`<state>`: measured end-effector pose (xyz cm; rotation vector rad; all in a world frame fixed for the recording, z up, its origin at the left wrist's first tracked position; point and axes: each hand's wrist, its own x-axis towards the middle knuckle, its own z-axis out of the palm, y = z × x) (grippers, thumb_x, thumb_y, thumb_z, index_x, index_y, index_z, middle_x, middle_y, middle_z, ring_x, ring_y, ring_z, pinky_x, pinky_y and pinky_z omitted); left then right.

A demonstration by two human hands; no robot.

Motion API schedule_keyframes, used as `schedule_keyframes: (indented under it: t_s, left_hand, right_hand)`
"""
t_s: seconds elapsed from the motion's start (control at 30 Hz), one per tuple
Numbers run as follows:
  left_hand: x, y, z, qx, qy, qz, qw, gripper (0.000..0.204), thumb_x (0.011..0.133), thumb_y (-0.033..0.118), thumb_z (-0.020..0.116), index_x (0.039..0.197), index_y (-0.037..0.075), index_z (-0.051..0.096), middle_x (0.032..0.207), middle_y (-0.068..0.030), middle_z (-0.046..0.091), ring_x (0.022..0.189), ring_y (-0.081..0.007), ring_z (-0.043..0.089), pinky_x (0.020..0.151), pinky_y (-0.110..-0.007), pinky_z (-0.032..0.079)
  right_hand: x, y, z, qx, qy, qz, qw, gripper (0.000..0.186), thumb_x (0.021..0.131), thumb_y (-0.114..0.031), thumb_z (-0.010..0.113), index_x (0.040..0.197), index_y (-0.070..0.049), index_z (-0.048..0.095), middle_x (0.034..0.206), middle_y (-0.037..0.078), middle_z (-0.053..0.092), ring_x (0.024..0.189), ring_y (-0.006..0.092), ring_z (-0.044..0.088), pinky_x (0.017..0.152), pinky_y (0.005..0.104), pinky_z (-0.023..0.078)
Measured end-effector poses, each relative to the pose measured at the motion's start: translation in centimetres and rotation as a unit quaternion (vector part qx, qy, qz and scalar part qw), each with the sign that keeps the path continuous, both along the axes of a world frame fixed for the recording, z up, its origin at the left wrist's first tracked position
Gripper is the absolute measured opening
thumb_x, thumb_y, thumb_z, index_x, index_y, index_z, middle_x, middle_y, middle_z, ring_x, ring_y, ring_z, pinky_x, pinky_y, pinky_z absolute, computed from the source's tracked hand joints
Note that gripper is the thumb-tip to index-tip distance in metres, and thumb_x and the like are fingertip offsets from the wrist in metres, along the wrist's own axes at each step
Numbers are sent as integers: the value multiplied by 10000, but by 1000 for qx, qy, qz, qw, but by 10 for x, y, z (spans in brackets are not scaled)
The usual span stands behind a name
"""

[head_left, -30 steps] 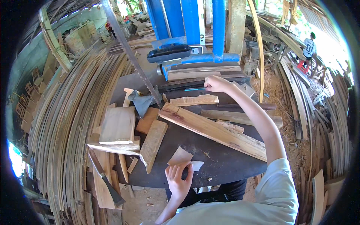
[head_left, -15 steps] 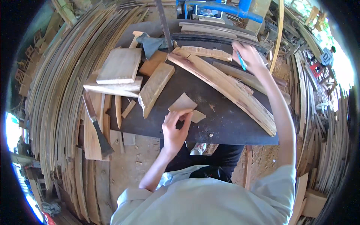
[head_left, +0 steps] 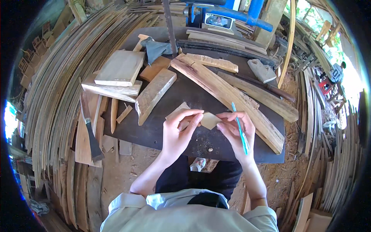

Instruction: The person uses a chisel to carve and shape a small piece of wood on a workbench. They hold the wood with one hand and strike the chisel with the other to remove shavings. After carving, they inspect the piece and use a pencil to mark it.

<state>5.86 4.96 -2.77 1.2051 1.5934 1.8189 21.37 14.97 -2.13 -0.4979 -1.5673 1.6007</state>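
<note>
Over the near part of the dark table point(head_left: 177, 145), my left hand point(head_left: 178, 133) pinches a small thin tan piece point(head_left: 210, 120) with angled corners by its left side. The fingertips of my right hand point(head_left: 240, 133) are on the same piece from the right. Tucked between the right-hand fingers, a turquoise pen point(head_left: 243, 139) slants upward. A second flat tan piece point(head_left: 178, 110) lies on the table behind my left hand, partly hidden by it. Whether the pieces are wood or card, I cannot tell.
A long plank point(head_left: 232, 98) lies diagonally beyond my hands. Wood blocks point(head_left: 119, 67) and a dark-handled machete-like knife point(head_left: 92, 139) are at left. An upright toothed blade point(head_left: 170, 29) stands at the back, near a blue machine frame point(head_left: 232, 13) and a phone point(head_left: 218, 21).
My right hand has come back from the far right of the table with the pen and now meets my left. The small tan piece has been lifted between both hands.
</note>
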Motion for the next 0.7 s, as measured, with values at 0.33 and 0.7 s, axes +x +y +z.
schedule_keyframes:
  t_s: [0.33, 0.7]
  left_hand:
    - [8, 24, 8, -36, 46, -67, 996, 221, 946, 104, 585, 1146, 12, 599, 893, -36, 621, 743, -77, 608, 610, -216, 482]
    - [-17, 28, 21, -192, 82, 0, 978, 436, 989, 331, 496, 1098, -82, 585, 897, -190, 692, 790, -310, 697, 702, -388, 535]
  right_hand:
    - [-12, -5, -15, -109, 91, -55, 988, 272, 782, 113, 692, 841, -45, 478, 953, 219, 681, 846, 223, 685, 792, 329, 567]
    - [-16, -14, -19, -54, 68, -154, 984, 246, 778, 130, 689, 824, -26, 505, 956, 201, 690, 866, 185, 681, 804, 303, 557]
